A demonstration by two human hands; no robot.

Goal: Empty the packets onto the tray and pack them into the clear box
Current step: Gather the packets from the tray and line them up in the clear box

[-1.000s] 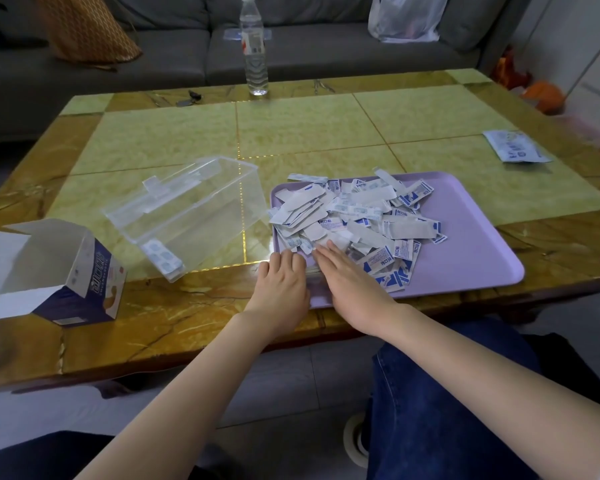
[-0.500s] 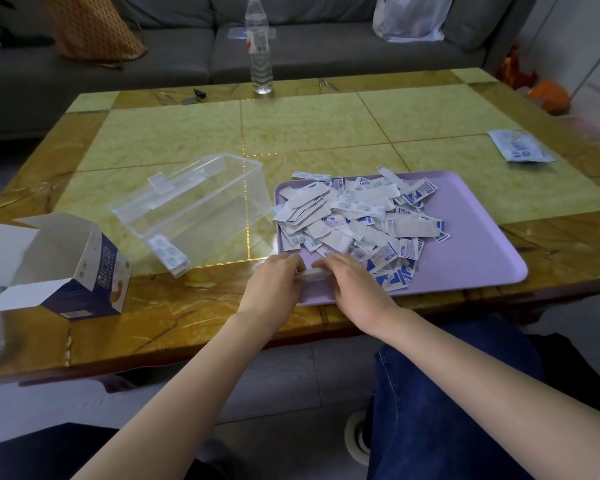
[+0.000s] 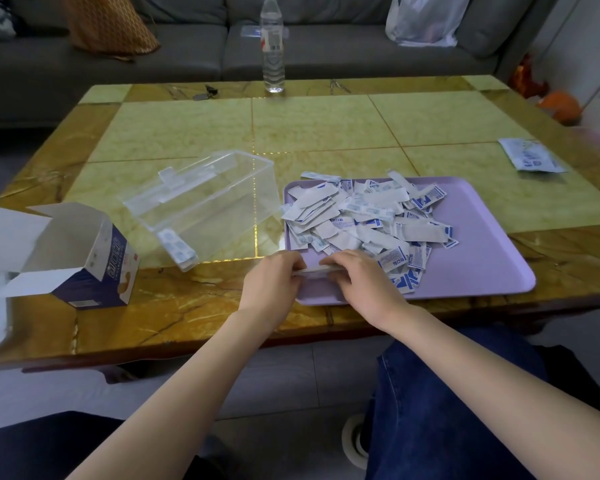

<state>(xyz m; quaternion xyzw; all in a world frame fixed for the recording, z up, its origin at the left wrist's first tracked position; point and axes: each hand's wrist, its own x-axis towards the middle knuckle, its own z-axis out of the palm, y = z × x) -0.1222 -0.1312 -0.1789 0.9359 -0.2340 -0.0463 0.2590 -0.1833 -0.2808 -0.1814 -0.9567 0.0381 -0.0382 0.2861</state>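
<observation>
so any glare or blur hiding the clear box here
Head view: the clear box shows only by its lit edges; the glossy table has a pale sheen beside the tray; its far right edge is smeared, and the wide lens bows its sides.

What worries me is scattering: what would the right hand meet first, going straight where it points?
Probably the left hand, just across the small stack of packets that the right hand also pinches.

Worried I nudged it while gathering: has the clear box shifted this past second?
No. The clear box sits just left of the purple tray, by its far-left corner, exactly as before.
</observation>
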